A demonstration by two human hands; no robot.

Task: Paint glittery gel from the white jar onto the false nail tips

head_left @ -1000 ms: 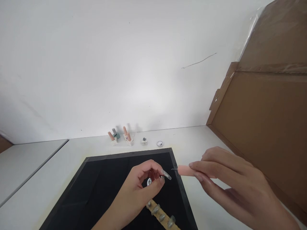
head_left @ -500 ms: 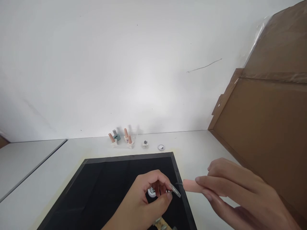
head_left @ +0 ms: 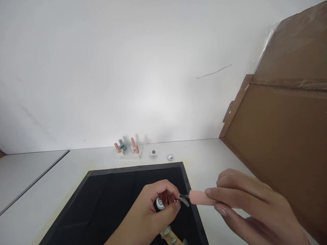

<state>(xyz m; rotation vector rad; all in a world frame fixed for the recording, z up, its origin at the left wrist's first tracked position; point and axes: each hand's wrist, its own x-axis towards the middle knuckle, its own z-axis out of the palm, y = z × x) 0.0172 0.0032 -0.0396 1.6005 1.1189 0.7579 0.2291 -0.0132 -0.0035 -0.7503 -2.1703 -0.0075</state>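
In my left hand (head_left: 153, 207), a clear false nail (head_left: 185, 202) is pinched between thumb and fingertips, over the black mat. My right hand (head_left: 255, 204) grips a nail polish brush by its pink cap (head_left: 200, 197), pointing left. The dark bristle end (head_left: 183, 196) is at the nail, close to the left fingertips; whether it touches is too small to tell. Partly hidden behind the left fingers is a small round white container (head_left: 160, 203). Below the left hand lies a yellowish piece (head_left: 171, 237) with clear, shiny bits on it, cut off by the frame edge.
Several nail polish bottles with pink caps (head_left: 133, 142) and a grey-capped green one (head_left: 123, 147) stand along the wall. Right of them are a small clear block (head_left: 153, 154) and a round white lid (head_left: 170, 157). Brown cardboard (head_left: 281, 126) leans at the right. A black mat (head_left: 109, 197) covers the table's middle.
The brush in my right hand has moved left, closing the gap to the false nail. My left hand stays in nearly the same place. The whole view has shifted slightly.
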